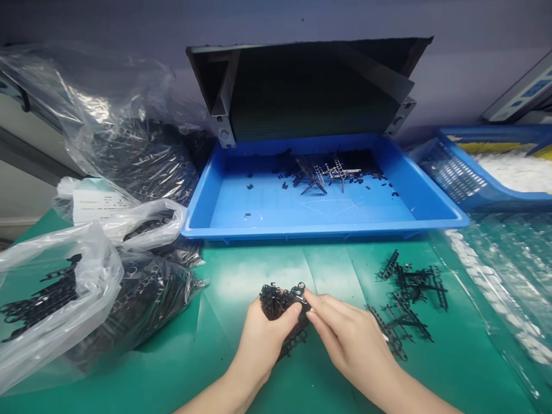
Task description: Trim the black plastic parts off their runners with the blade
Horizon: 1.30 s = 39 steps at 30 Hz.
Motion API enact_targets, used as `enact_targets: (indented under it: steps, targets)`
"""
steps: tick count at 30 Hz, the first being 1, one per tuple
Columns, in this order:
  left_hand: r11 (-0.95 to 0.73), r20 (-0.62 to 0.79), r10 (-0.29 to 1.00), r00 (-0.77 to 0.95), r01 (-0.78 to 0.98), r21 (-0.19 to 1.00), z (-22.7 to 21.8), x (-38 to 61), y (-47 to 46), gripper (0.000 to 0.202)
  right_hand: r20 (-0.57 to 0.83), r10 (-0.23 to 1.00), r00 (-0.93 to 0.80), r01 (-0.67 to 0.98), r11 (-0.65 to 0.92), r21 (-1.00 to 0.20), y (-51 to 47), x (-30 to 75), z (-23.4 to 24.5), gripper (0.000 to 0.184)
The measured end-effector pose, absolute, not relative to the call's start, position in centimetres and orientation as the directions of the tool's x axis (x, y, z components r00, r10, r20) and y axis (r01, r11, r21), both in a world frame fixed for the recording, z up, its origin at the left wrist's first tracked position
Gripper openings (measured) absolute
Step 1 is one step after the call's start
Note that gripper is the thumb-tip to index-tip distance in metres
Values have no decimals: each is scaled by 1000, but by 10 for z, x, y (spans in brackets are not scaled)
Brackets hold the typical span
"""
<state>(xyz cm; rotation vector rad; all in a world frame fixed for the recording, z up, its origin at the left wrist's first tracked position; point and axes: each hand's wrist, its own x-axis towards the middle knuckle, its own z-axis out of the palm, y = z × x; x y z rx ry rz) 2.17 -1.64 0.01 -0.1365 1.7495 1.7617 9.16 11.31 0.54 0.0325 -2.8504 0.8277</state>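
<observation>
My left hand (269,330) is closed around a bunch of small black plastic parts (272,302), held low over the green mat (228,339). Right beside it, the thumb and index finger of my right hand (345,325) pinch one black plastic part (299,292) with a ring-shaped end at the edge of the bunch. More black pieces stick out below my left thumb. To the right of my hands lies a loose pile of black plastic parts (409,293), ladder-like in shape. How the pinched part joins the bunch is hidden by my fingers.
A blue tray (276,232) with scattered black bits stands ahead, beneath a dark chute (314,86). Clear bags of black parts (142,293) crowd the left side. A blue basket (466,178) holding white pieces sits at right, behind clear plastic trays (509,276).
</observation>
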Motion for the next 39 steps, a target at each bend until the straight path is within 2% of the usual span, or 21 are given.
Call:
enact_targets:
  steps: [8, 15, 19, 25, 29, 33, 36, 39]
  targets:
    - [57, -530, 336, -779, -545, 837, -2, 23, -14, 14, 221, 87, -972, -49, 836, -546, 106, 92, -4, 35]
    - [151, -504, 323, -801, -482, 863, -1, 21, -13, 14, 178, -16, -984, -103, 867, -488, 118, 90, -1, 36]
    - [194, -494, 333, -803, -455, 869, -7, 21, -14, 15, 171, -16, -985, -94, 884, -459, 119, 88, 1, 37]
    - [54, -436, 353, -828, -447, 893, -30, 29, -6, 16, 132, 36, -991, -35, 866, -499, 127, 101, -30, 35]
    - [-50, -446, 342, -827, -490, 870, -25, 26, 7, 12, 241, 16, -970, -102, 879, -465, 137, 99, -49, 34]
    - [-116, -488, 288, -824, -536, 836, -2, 19, 11, 18, 341, 7, -940, -163, 869, -467, 133, 86, -36, 34]
    - [-147, -496, 262, -828, -542, 827, 1, 17, 7, 21, 330, 30, -944, -137, 871, -472, 125, 83, -25, 34]
    - [-139, -462, 271, -844, -510, 849, -16, 17, 5, 17, 243, 103, -965, -38, 858, -513, 126, 84, -30, 35]
